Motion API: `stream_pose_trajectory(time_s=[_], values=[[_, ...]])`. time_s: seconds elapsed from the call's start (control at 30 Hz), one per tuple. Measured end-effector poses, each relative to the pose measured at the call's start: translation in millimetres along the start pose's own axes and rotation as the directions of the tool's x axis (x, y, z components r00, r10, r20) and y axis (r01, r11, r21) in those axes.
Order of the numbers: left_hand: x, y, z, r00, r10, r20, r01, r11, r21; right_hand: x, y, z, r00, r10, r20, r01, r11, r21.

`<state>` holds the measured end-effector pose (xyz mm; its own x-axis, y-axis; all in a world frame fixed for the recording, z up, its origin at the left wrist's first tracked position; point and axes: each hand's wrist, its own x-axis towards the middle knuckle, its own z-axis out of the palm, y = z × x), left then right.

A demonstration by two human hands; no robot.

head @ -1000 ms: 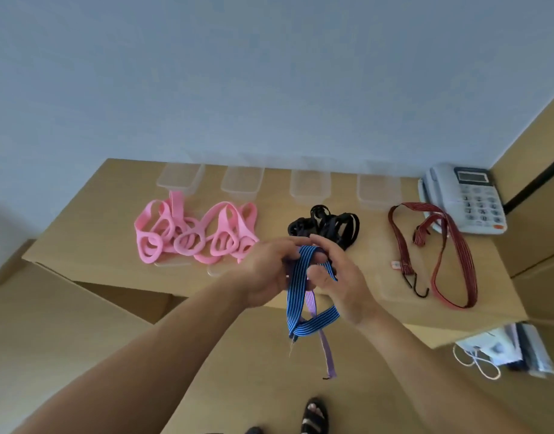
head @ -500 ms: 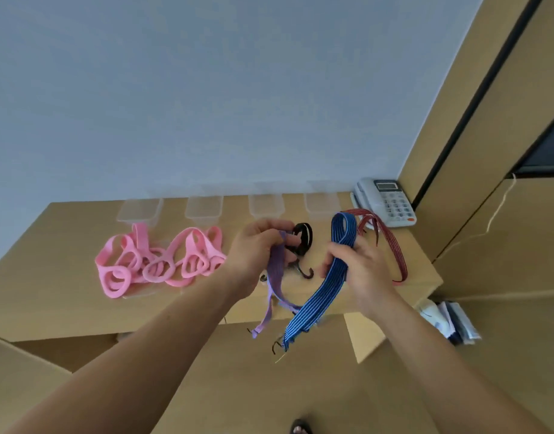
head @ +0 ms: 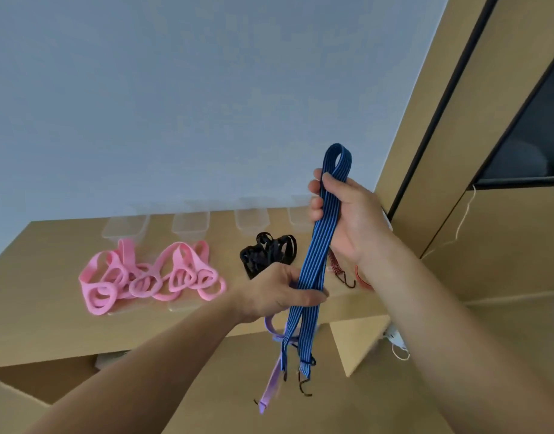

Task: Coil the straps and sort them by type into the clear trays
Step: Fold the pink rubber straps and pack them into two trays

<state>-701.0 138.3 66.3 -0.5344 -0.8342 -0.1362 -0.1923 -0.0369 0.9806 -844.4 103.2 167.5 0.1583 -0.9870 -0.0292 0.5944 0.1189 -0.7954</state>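
1. Nearest to you, a purple strap (head: 271,390) hangs below the counter edge. Its upper loop comes out from under your left grip (head: 277,292), and its tail dangles free.
2. The blue striped strap (head: 316,255) is folded double. Its two loose ends hang beside the purple tail, each ending in a small dark hook.
3. Your left grip is clenched on the blue striped strap. Thumb and fingers pinch both runs together at counter-edge height.
4. Your right grip (head: 347,220) is raised above the left and is also grasping the blue striped strap. The fingers curl round both runs just under the fold. The folded loop stands up above the fingers, in front of the wall (head: 175,104).
5. The counter (head: 34,277) carries, to your left, a tangle of pink straps (head: 144,278).
6. A bundle of black straps (head: 266,253) lies near the middle, just beyond your left grip.
7. A red strap (head: 335,265) with a dark hook lies to the right, largely hidden behind your right forearm.
8. Four clear trays (head: 191,225) stand in a row along the far edge of the counter, against the wall. No strap shows inside any of them.
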Motion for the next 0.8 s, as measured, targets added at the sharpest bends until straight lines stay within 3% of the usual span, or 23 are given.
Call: stream_pose_trajectory(time_s=[0.07, 0.13, 0.17, 0.23, 0.3, 0.33, 0.4, 0.47, 0.5, 0.6, 0.73, 0.8], values=[[1, 3, -2, 0.999, -0.012, 0.035, 0.011, 1.000, 0.025, 11, -9, -11, 0.995, -0.059, -0.077, 0.057, 0.998, -0.035], [4, 9, -3, 1.000, -0.013, -0.001, 0.013, 0.999, 0.033, 24, -9, -33, 0.962, -0.167, -0.215, 0.101, 0.952, -0.288], [6, 14, -3, 0.999, -0.013, -0.043, 0.015, 0.999, 0.036, 31, -7, -48, 0.933, -0.233, -0.273, 0.074, 0.870, -0.488], [11, 23, -3, 0.990, -0.014, -0.141, 0.017, 1.000, 0.022, 39, 0, -77, 0.901, -0.322, -0.292, -0.056, 0.579, -0.813], [18, 32, -1, 0.981, -0.011, -0.195, 0.012, 1.000, 0.004, 39, 8, -98, 0.909, -0.334, -0.249, -0.135, 0.328, -0.935], [21, 37, 0, 0.980, -0.009, -0.196, 0.009, 1.000, -0.001, 36, 11, -103, 0.927, -0.332, -0.178, -0.080, 0.289, -0.954], [28, 44, 5, 0.986, -0.007, -0.169, 0.005, 1.000, -0.011, 28, 17, -103, 0.975, -0.202, 0.091, 0.158, 0.345, -0.925], [35, 49, 9, 0.985, -0.023, -0.171, 0.011, 0.998, -0.069, 21, 24, -100, 0.937, -0.007, 0.350, 0.332, 0.336, -0.881], [37, 49, 9, 0.982, -0.039, -0.187, 0.018, 0.993, -0.113, 21, 27, -102, 0.912, 0.052, 0.407, 0.364, 0.353, -0.862], [38, 46, 8, 0.976, -0.081, -0.204, 0.034, 0.974, -0.225, 25, 24, -107, 0.918, 0.100, 0.385, 0.286, 0.504, -0.815], [34, 40, 16, 0.974, -0.101, -0.203, 0.047, 0.966, -0.255, 32, 20, -109, 0.920, 0.008, 0.391, 0.352, 0.420, -0.836], [33, 38, 18, 0.967, -0.097, -0.235, 0.036, 0.967, -0.252, 33, 21, -106, 0.932, -0.029, 0.361, 0.326, 0.505, -0.799]])
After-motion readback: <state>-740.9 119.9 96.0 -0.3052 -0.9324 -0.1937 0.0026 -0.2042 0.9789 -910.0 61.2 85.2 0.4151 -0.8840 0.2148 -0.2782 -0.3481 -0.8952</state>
